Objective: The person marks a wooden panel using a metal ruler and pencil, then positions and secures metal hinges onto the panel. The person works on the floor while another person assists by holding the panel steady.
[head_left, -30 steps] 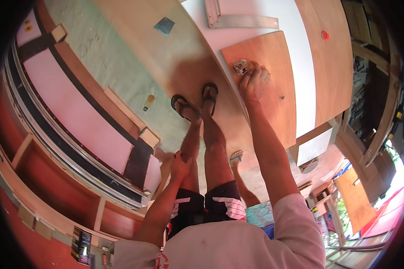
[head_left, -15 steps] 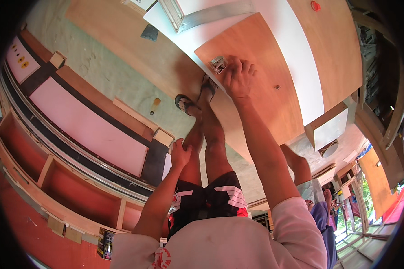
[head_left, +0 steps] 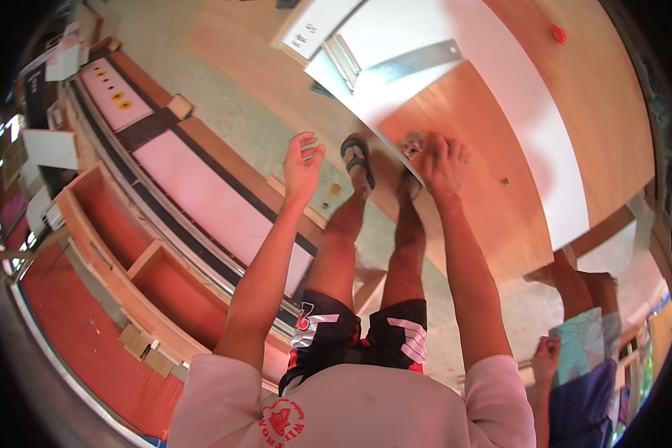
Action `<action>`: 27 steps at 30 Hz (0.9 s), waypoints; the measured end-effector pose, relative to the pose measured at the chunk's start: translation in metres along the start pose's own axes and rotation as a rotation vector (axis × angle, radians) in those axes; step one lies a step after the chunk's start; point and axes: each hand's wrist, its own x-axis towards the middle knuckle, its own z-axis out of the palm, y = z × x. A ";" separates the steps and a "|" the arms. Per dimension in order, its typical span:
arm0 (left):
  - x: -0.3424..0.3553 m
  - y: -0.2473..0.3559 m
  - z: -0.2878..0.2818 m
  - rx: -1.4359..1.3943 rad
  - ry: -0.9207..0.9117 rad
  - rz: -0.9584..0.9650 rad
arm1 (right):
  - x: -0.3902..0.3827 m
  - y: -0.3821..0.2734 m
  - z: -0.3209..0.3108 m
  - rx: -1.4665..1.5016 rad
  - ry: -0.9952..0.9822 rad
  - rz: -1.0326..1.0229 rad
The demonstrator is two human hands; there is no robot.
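My right hand (head_left: 444, 166) is over the brown wooden board (head_left: 493, 172), blurred by motion, its fingers bent. Right beside its fingertips is a small clear packet (head_left: 412, 145) with shiny bits in it, at the board's near-left edge; whether the fingers touch it I cannot tell. My left hand (head_left: 303, 168) is raised in the air to the left of the board, its fingers loosely curled and apart, holding nothing. A flat grey metal strip (head_left: 418, 61) lies across the white panel (head_left: 556, 160) beyond the right hand.
A red round cap (head_left: 558, 33) sits on the far wooden sheet. On the left stands a long pink-and-black panel (head_left: 194, 175), with an open wooden drawer frame (head_left: 145, 261) nearer. Another person's hand (head_left: 546, 358) shows at the lower right, beside the board.
My left hand has risen from beside my leg and moved forward. My right hand stays beside the clear packet. The view has shifted, and the other person shows more at the lower right.
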 end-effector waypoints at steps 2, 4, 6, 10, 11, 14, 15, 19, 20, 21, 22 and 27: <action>0.016 0.008 -0.020 0.104 0.009 0.026 | 0.001 -0.001 -0.001 0.017 -0.002 0.005; 0.037 0.000 -0.036 0.157 -0.001 0.055 | 0.002 -0.004 -0.004 0.026 -0.009 0.020; 0.062 -0.031 -0.054 0.154 -0.047 0.075 | 0.008 -0.010 -0.004 0.065 -0.017 0.032; 0.143 -0.106 -0.104 -0.095 -0.098 -0.178 | 0.019 -0.018 -0.030 0.226 -0.040 0.128; 0.168 -0.105 -0.109 -0.104 -0.096 -0.222 | 0.023 -0.023 -0.035 0.267 -0.033 0.162; 0.256 -0.107 -0.122 -0.054 -0.139 -0.352 | 0.031 -0.025 -0.043 0.354 -0.077 0.288; 0.292 -0.115 -0.128 -0.040 -0.152 -0.377 | 0.031 -0.028 -0.045 0.375 -0.099 0.340; 0.437 -0.133 -0.118 -0.114 -0.226 -0.402 | 0.038 -0.040 -0.045 0.386 -0.084 0.572; 0.467 -0.140 -0.115 -0.195 -0.242 -0.378 | 0.035 -0.036 -0.043 0.400 -0.087 0.604; 0.481 -0.133 -0.096 -0.173 -0.242 -0.351 | 0.029 -0.035 -0.045 0.399 -0.093 0.641; 0.495 -0.116 -0.080 -0.147 -0.233 -0.315 | 0.030 -0.039 -0.046 0.428 -0.061 0.658; 0.604 -0.126 -0.068 -0.436 -0.359 -0.418 | 0.027 -0.033 -0.042 0.431 -0.090 0.828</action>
